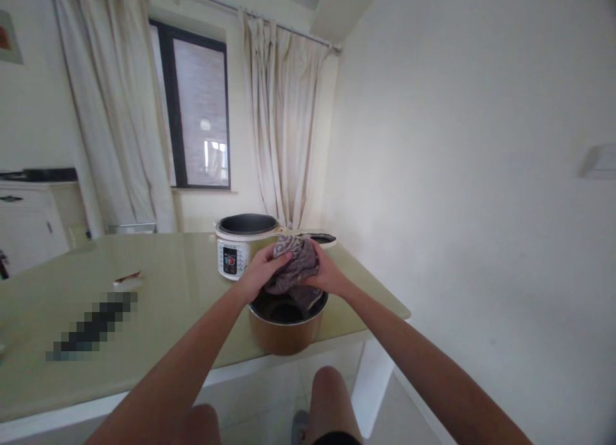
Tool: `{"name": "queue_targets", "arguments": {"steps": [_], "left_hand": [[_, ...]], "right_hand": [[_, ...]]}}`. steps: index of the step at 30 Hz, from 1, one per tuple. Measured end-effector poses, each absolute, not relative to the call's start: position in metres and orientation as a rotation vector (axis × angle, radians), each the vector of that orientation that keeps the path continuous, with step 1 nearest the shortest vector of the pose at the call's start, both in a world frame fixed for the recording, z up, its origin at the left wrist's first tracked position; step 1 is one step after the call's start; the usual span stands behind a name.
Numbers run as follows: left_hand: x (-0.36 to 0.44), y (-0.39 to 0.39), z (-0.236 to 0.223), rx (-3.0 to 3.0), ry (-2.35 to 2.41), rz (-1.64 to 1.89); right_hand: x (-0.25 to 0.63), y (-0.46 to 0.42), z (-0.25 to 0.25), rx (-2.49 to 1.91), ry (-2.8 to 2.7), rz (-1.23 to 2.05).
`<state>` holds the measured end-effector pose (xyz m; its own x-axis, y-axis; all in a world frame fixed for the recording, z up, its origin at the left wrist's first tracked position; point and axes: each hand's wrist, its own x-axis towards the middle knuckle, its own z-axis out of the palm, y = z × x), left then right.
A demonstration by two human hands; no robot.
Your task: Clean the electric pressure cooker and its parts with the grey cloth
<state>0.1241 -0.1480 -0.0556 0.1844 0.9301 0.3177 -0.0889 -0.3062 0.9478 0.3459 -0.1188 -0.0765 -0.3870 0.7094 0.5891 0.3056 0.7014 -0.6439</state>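
Observation:
Between my two hands is a bunched, patterned purple-grey cloth (294, 265). My left hand (262, 271) grips its left side with the thumb on top. On the other side my right hand (327, 270) is wrapped round it. One fold of the cloth hangs into the mouth of an inner pot (285, 334), dark inside and copper-brown outside, at the table's near edge. Right behind the pot stands a white-and-gold electric cooker (233, 255) with its top uncovered and a control panel in front. A lid (323, 239) lies to the right of the cooker, partly hidden by my hands.
The pale green table (183, 316) has its right corner near the wall. A small white-and-brown item (128, 279) and a blurred-out dark object (91, 329) lie on the left. My knees are under the table edge. Curtains and a window are behind.

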Motion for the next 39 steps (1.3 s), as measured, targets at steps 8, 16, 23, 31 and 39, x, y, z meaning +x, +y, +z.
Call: {"name": "queue_targets", "arguments": {"steps": [8,16,23,31,39], "left_hand": [[0.126,-0.156,-0.046,1.406,0.97,1.2],[0.116,-0.143,-0.049,1.426,1.113,1.201],[0.138,-0.139,-0.017,1.378,0.936,1.255],[0.12,-0.146,0.011,1.474,0.867,1.074],[0.109,-0.136,-0.012,1.688,0.98,1.073]], "right_hand": [[0.347,-0.142,-0.064,-0.693,-1.903,1.075],[0.36,-0.144,-0.049,-0.835,-1.776,0.385],[0.331,-0.143,0.004,-0.734,-1.99,0.103],[0.312,-0.106,0.039,-0.782,-2.101,0.125],[0.328,-0.092,0.018,-0.928,-2.16,0.76]]}}
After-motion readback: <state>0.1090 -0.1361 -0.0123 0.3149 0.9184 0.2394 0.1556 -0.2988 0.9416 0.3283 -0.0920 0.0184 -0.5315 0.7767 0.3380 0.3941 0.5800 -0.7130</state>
